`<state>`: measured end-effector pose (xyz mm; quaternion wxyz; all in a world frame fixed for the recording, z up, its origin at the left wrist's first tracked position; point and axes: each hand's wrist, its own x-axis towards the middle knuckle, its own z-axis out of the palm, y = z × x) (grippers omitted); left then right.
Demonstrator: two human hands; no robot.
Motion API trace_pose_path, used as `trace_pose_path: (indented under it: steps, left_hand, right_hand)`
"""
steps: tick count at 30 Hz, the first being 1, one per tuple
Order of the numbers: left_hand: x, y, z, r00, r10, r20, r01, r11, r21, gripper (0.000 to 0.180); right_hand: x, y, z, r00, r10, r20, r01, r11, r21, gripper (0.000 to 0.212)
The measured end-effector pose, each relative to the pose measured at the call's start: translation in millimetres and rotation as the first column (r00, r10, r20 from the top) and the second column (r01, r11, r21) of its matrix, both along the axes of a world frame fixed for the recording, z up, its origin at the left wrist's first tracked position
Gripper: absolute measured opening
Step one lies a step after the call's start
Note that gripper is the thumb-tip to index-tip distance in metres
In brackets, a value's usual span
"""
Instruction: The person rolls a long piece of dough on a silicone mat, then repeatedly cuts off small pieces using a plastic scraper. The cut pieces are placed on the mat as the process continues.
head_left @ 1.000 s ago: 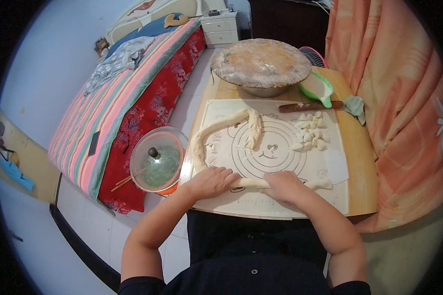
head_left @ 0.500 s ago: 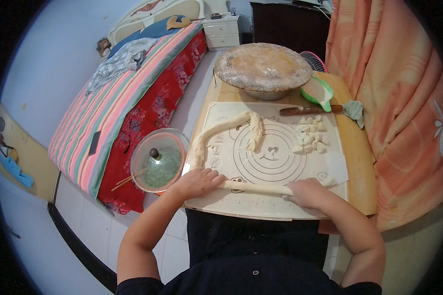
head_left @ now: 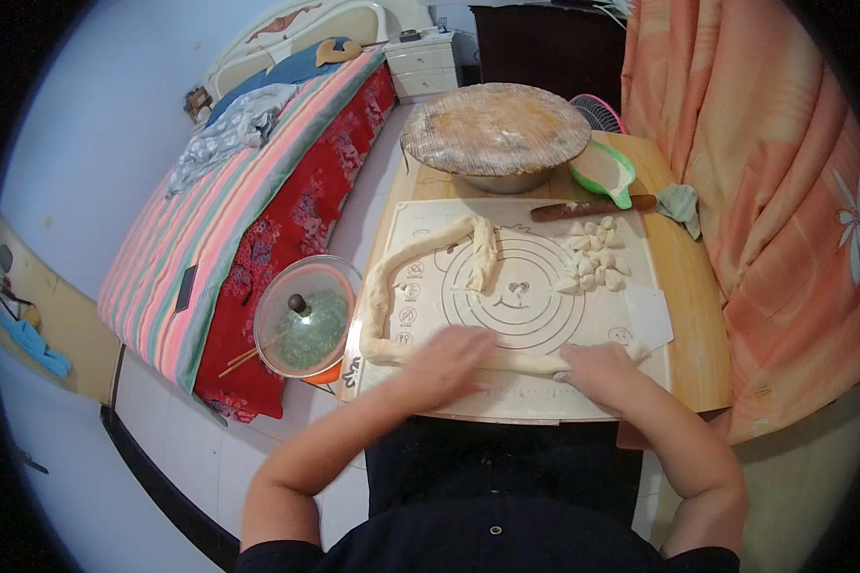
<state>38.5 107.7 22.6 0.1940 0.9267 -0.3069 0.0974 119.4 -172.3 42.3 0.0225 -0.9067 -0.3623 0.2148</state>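
A long rope of dough (head_left: 375, 296) lies bent on a pale printed baking mat (head_left: 530, 406), running up the left side, across the top and along the near edge. My left hand (head_left: 454, 363), blurred by motion, is over the near stretch of the rope; its fingers are too smeared to read. Near the rope's right end, my right hand (head_left: 602, 372) is closed over the dough. Several small cut dough pieces (head_left: 594, 256) sit at the mat's right, with a white flat scraper (head_left: 652, 315) close by.
A brown rolling pin (head_left: 592, 208) lies at the far right beside a greenish cloth (head_left: 678, 205). Behind are a flour-dusted round lid (head_left: 497, 129) on a bowl and a green scoop (head_left: 602, 172). Left of the table stands a glass-lidded bowl (head_left: 306, 320) with chopsticks (head_left: 239, 363).
My left hand has moved right along the rope, uncovering the rope's near-left corner. My right hand stays at about the same place. The whole view has shifted slightly.
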Motion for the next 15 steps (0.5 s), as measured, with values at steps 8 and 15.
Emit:
trace_pose_path:
  steps: [8,15]
  left_hand:
    - [27,-51,-35,1.000,0.001,0.012,-0.003,0.980,0.201,0.035]
    - [32,-66,-31,0.997,-0.048,0.057,0.036,0.979,0.201,0.041]
  right_hand:
    - [9,-53,16,0.997,-0.078,-0.022,0.079,0.996,0.039,0.036]
    - [13,-92,13,0.989,-0.118,-0.094,0.130,0.982,0.138,0.044]
